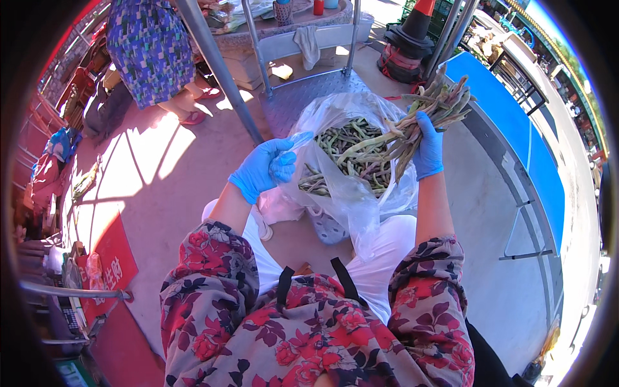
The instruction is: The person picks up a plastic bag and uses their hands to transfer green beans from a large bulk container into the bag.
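Note:
A clear plastic bag (358,205) stands before my knees, its mouth spread wide. Loose bean pods (355,145), green and purplish, fill much of it. My left hand (271,167), in a blue glove, pinches the bag's left rim and pulls it outward. At the bag's right side my right hand (428,145), gloved too, grips a thick bunch of long bean pods (442,104). That bunch is raised over the right rim, and some of its pods hang across the opening.
Beyond the bag is a metal platform scale (314,96) with a cloth (307,46) on its rail. A metal pole (220,72) slants down at the left, near a person in a patterned dress (150,53). To the right stands a blue table (512,140); a traffic cone (411,36) is behind.

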A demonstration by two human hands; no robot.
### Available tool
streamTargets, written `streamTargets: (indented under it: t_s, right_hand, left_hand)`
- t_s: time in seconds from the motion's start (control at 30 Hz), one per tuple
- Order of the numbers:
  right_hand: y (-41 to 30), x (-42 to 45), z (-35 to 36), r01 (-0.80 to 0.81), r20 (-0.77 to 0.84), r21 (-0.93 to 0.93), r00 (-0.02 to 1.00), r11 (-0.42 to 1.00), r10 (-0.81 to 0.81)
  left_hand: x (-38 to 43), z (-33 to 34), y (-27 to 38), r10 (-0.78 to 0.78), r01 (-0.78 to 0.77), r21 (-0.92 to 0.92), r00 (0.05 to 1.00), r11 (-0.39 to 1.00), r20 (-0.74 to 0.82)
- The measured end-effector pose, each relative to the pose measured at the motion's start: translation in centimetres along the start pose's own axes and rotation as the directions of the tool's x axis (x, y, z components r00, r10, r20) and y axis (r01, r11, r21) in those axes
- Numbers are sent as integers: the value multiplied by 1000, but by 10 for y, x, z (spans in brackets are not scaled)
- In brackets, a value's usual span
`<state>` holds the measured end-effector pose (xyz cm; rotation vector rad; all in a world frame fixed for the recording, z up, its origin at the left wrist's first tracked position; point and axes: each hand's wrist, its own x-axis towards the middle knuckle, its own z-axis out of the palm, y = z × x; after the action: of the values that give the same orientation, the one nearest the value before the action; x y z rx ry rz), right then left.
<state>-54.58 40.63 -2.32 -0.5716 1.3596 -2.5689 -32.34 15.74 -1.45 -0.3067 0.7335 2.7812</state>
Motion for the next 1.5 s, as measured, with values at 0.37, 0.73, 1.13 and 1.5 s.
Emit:
streamTargets:
  t_s: [0.37,0.73,1.13,1.5]
  right_hand:
    - [-62,-27,49,226,0,-225,973,948,-232]
    - [-109,-3,11,208,-60,-167,973,964,-221]
    - [-27,-53,4,-319,19,-18,947,947,320]
    - [61,-116,15,-640,146,-87,750,764,645]
  left_hand:
    - [67,27,13,-109,117,-86,989,989,96]
    - [133,125,46,168,-148,-118,969,982,183]
    - [66,-52,-16,119,-37,447,980,894,-157]
    - [86,-50,1,24,12,445,997,895,-75]
